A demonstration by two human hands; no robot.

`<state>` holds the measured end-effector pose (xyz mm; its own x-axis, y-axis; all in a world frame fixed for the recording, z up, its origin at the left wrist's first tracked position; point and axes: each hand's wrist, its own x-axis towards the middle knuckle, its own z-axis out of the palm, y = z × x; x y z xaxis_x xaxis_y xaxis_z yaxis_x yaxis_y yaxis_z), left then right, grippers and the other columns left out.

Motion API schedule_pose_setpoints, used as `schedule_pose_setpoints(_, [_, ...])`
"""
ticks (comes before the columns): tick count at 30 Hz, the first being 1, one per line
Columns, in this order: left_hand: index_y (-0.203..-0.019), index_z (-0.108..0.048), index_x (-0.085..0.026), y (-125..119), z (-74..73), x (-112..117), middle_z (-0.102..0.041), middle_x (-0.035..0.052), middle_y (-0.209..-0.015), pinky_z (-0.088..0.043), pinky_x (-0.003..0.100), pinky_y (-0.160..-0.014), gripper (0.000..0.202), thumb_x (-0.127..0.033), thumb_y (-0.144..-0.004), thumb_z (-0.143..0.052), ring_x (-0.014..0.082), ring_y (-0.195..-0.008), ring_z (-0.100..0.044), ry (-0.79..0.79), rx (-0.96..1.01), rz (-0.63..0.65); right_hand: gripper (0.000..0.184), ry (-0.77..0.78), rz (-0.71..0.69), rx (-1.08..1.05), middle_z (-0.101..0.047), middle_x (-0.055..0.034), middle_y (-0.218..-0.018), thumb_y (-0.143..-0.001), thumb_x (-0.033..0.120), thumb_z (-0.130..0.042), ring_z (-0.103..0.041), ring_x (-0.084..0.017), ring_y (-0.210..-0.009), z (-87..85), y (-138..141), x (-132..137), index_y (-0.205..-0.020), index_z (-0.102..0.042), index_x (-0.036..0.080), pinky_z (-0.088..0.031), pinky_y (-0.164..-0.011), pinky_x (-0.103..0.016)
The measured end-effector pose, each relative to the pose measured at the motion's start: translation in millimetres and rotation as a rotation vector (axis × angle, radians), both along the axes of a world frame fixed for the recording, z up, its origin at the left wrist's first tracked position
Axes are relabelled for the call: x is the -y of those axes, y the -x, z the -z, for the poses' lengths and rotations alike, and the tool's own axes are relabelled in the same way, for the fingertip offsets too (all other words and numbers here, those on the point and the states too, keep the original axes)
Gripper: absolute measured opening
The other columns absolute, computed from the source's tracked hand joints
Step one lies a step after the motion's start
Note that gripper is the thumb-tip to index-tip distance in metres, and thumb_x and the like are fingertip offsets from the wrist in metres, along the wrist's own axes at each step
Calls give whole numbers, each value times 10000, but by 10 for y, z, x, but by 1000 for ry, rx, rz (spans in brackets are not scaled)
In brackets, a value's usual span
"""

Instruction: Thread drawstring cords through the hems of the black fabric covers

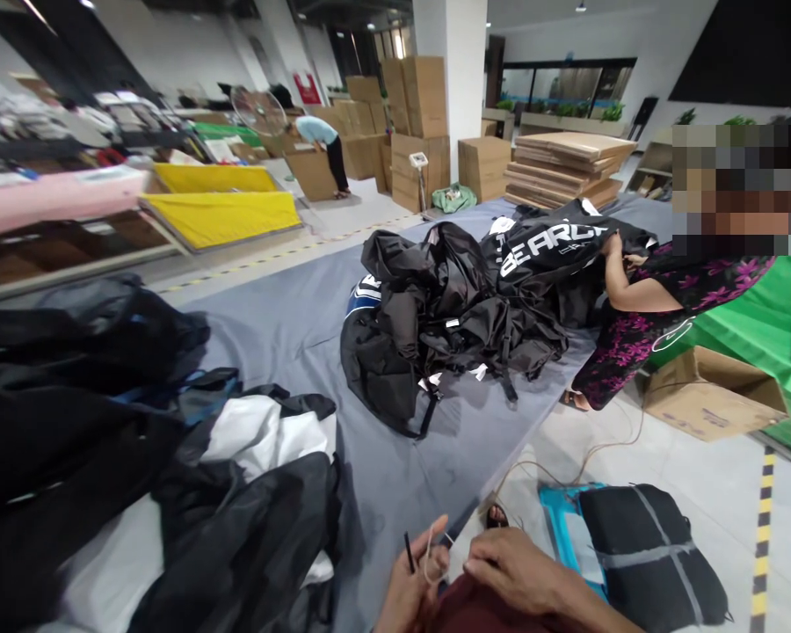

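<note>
My left hand (414,576) is low in the middle, its fingers curled around a pale cord (428,558) that forms a loop. A thin dark stick-like piece (409,554) juts up from the same hand; its kind is unclear. Close by on the right, my right hand (518,567) has its fingers pressed together, and what they hold is hidden. Both hands are in front of dark red cloth (478,607), beside the edge of a grey-covered table (409,470). Black and white fabric items (264,492) are heaped to the left.
Black bags or covers (435,325) lie across the table. A co-worker in a flowered garment (633,325) handles black lettered fabric (554,246). On the floor at right are a strapped black bundle (652,549) and an open carton (712,396). Another person (322,141) bends over cartons behind.
</note>
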<state>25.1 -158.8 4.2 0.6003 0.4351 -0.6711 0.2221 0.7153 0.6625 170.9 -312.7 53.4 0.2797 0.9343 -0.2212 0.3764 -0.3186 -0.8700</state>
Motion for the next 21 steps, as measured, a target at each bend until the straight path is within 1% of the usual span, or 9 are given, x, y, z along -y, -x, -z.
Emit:
schedule_pose_setpoints(3, [-1296, -782, -166, 53, 36, 105, -684, 13, -724, -447, 252, -611, 1065, -479, -329, -1102, 152, -620, -597, -91, 44, 196, 328, 27, 35, -40, -594, 30, -735, -1039, 297, -497, -458, -120, -690, -42, -57, -18, -752, -622, 199, -301, -673, -251])
schedule_pose_setpoints(5, [-1210, -810, -174, 55, 37, 159, -696, 34, -724, -500, 294, -686, 941, -588, -405, -1068, 208, -692, -646, -156, 10, 296, 328, 46, 42, -58, -586, 35, -699, -1022, 282, -518, -460, -114, -666, -87, -82, -34, -723, -619, 194, -287, -654, -250])
schedule_pose_setpoints(7, [-975, -824, -183, 28, 30, 185, -688, 53, -713, -538, 344, -757, 751, -742, -499, -983, 264, -770, -677, -229, -34, 343, 338, 77, 71, -46, -638, 22, -718, -1032, 322, -538, -517, -124, -686, -113, -91, -46, -745, -667, 198, -318, -675, -249])
schedule_pose_setpoints(8, [-855, -798, -189, 9, 28, 186, -680, 58, -711, -547, 359, -773, 708, -798, -523, -940, 286, -798, -682, -268, -56, 356, 321, 96, 101, -34, -683, 11, -760, -1043, 352, -545, -566, -137, -720, -117, -89, -50, -814, -716, 207, -347, -705, -250])
schedule_pose_setpoints(10, [-704, -729, -195, -33, 28, 163, -666, 59, -714, -552, 364, -776, 691, -844, -535, -894, 307, -828, -677, -344, -98, 367, 276, 144, 171, -11, -762, -16, -882, -1053, 414, -575, -660, -178, -826, -109, -71, -57, -1089, -783, 236, -405, -786, -263])
schedule_pose_setpoints(12, [-659, -699, -197, -68, 32, 115, -650, 50, -704, -549, 353, -758, 666, -822, -536, -893, 302, -819, -657, -406, -120, 392, 408, 156, 203, 10, -803, -44, -1040, -1050, 468, -612, -714, -226, -972, -95, -34, -68, -1396, -714, 277, -445, -880, -286])
schedule_pose_setpoints(13, [-650, -693, -199, -81, 33, 87, -644, 46, -696, -547, 348, -749, 645, -797, -532, -903, 299, -815, -647, -427, -118, 413, 461, 138, 199, 12, -809, -55, -1118, -1048, 479, -623, -722, -241, -1039, -88, -11, -76, -1467, -681, 297, -456, -923, -296])
schedule_pose_setpoints(16, [-664, -703, -204, -94, 15, 8, -659, 49, -720, -549, 339, -757, 590, -737, -541, -924, 301, -846, -640, -462, -73, 464, 361, 28, 166, -38, -807, -34, -1238, -1074, 457, -600, -727, -233, -1133, -70, 47, -104, -1373, -769, 346, -458, -998, -292])
schedule_pose_setpoints(21, [-769, -736, -184, -40, -90, 0, -702, 70, -837, -551, 334, -869, 645, -821, -710, -815, 267, -889, -648, -435, 52, 426, 307, -57, 255, -111, -831, -23, -1032, -1067, 448, -611, -727, -200, -964, 10, 37, -85, -1114, -881, 310, -470, -881, -278])
